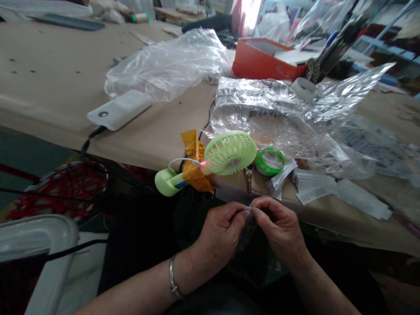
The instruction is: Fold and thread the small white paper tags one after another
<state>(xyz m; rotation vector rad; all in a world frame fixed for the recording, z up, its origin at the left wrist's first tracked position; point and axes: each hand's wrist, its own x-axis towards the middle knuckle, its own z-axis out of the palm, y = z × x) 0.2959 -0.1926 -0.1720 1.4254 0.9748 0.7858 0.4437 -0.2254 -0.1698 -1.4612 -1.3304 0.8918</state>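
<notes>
Apparently unfinished: left hand (220, 229) and right hand (282, 228) pinch a pale piece (248, 209).
White strips (315, 185) lie near the table's (59, 81) near edge; anything finished, I can't tell.

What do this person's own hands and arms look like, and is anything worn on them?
Both the left hand and right hand are ungloved, and no sleeves show on the forearms. A slim, rounded, silver-coloured metallic bangle circles the left wrist; the right wrist is bare.

Left hand (218, 234) and right hand (280, 227) on pale piece (249, 209)
</notes>
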